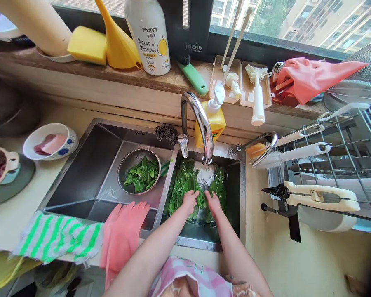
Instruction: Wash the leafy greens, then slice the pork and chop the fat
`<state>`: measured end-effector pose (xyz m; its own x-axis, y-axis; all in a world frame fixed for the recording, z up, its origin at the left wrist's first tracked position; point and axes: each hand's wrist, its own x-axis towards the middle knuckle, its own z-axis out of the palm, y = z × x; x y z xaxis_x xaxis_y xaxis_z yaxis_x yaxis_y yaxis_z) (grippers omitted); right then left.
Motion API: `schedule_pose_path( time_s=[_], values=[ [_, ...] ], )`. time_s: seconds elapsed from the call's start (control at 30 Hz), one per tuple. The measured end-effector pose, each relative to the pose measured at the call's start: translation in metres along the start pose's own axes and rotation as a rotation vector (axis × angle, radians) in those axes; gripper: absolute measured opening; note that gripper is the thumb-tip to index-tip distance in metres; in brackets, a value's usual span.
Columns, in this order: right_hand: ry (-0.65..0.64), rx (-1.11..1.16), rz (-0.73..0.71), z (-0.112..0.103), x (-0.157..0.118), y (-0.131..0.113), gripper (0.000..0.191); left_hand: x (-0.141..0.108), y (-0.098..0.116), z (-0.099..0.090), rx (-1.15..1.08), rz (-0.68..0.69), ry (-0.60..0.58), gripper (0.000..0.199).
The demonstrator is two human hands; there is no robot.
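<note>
Two hands [202, 203] among leafy greens [182, 185], faucet [200, 111] seemingly overhead.

Checked pink-and-white garment [190, 277] (green marks [200, 269] too).

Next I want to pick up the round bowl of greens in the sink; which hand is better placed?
Probably your left hand: it's nearer the bowl and the sink divider. Your right hand is farther across. Both are at the wet leaves.

Steel sink [77, 177] holds greens [184, 181], 1 bowl [121, 170].
</note>
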<state>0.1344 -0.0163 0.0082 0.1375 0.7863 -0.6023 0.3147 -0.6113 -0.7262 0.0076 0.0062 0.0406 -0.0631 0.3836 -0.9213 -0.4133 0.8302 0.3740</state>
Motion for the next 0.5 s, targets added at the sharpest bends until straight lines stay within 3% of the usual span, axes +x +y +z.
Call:
schedule_pose_path(
  time_s=[0.13,0.27,0.5],
  values=[
    [-0.093,-0.068,-0.082,0.007,-0.007,-0.015,0.033,0.001,-0.001,-0.006,-0.011,-0.045,0.022,0.036],
    [-0.183,-0.083,-0.139,0.010,-0.017,-0.021,0.031,0.001,0.006,-0.007,-0.045,-0.034,-0.036,0.032],
    [-0.252,-0.035,-0.104,0.013,-0.026,-0.021,0.029,-0.002,0.013,0.001,-0.063,-0.041,-0.138,0.031]
  ],
)
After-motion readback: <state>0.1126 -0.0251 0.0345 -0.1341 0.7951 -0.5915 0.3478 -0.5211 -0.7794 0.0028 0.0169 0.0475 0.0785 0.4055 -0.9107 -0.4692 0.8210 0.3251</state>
